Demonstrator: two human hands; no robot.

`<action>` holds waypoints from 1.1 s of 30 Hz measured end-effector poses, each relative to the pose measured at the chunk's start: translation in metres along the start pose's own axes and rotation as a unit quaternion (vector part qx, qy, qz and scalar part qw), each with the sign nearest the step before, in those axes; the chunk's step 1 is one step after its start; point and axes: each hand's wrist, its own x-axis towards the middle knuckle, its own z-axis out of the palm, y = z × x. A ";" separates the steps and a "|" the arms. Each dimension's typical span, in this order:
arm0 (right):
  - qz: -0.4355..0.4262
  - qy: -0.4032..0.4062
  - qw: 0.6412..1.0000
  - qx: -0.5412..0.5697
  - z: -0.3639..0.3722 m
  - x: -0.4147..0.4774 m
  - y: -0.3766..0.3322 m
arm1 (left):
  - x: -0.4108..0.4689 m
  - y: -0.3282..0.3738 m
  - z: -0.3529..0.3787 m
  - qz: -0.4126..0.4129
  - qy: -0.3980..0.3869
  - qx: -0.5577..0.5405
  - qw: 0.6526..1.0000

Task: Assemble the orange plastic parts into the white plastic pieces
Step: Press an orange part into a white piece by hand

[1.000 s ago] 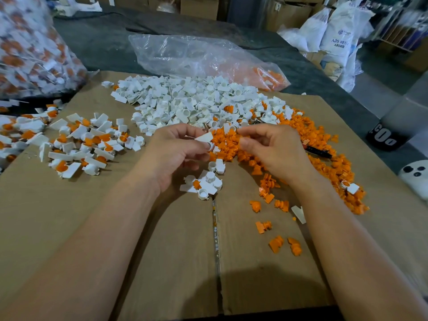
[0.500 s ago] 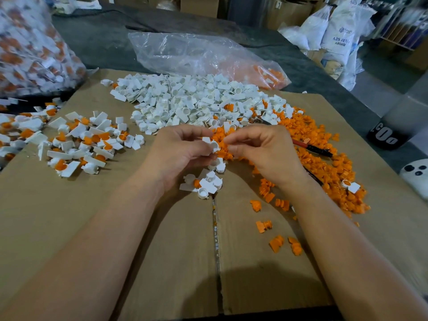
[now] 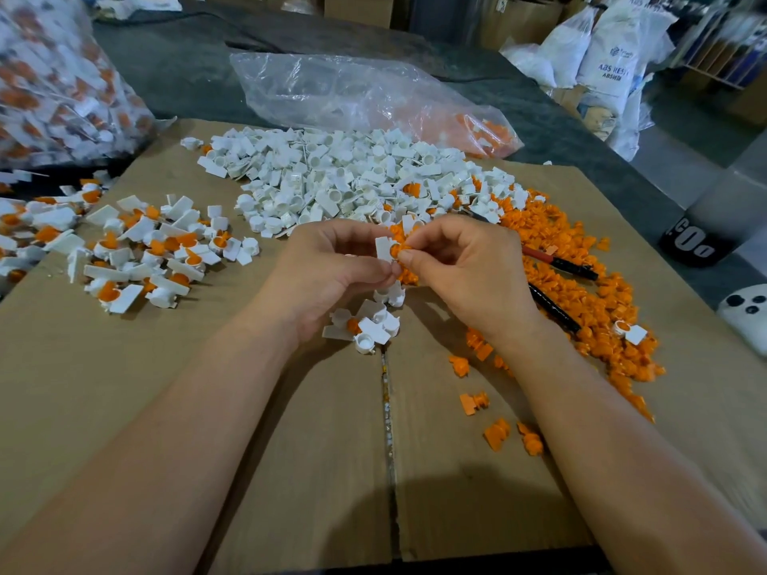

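Left hand (image 3: 332,269): centre of the frame, fingers curled, pinching a white piece (image 3: 383,248) between thumb and fingertips.
Right hand (image 3: 467,267): just right of the left, thumb and forefinger clamped on an orange part (image 3: 399,247).
Held parts: the orange part touches the right edge of the white piece, above the cardboard; how far it is seated cannot be told.
White heap (image 3: 352,176): loose white pieces, upper centre, just beyond the hands.
Orange heap (image 3: 589,292): loose orange parts, right of centre, running toward the lower right.
Assembled pieces (image 3: 145,253): white with orange inserts, left of centre, spreading to the left edge.
Small cluster (image 3: 371,325): a few white pieces right under the hands.
Stray orange parts (image 3: 496,434): scattered lower right of centre, beside the right forearm.
Cardboard sheet (image 3: 124,408): brown, with a seam down the middle; everything lies on it.
Pens (image 3: 558,262): two dark ones, one part red, lying in the orange heap.
Clear bag (image 3: 352,91): crumpled, top centre, orange bits in its right end.
Full bag (image 3: 54,85): upper left, packed with white-and-orange pieces.
White sack (image 3: 612,56): upper right, printed "ABS RESI…"; the line below is too blurred to read.
Black object (image 3: 691,242): right edge, with large white characters, not legible.
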 end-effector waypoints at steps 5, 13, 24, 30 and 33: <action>0.008 0.007 0.999 -0.034 0.000 0.001 -0.001 | -0.001 0.000 0.000 0.035 0.000 0.067 0.997; 0.063 -0.022 0.997 0.028 -0.004 0.001 -0.001 | -0.001 -0.001 0.001 0.065 0.011 0.092 0.994; 0.082 -0.039 0.996 0.018 -0.005 0.002 -0.001 | -0.006 -0.001 0.007 0.090 0.020 0.174 0.980; 0.096 -0.045 0.994 0.024 -0.006 0.001 -0.002 | -0.006 -0.001 0.006 0.073 0.014 0.176 0.981; 0.068 -0.032 0.997 -0.011 -0.004 0.000 -0.003 | -0.006 0.000 0.006 0.060 0.010 0.158 0.986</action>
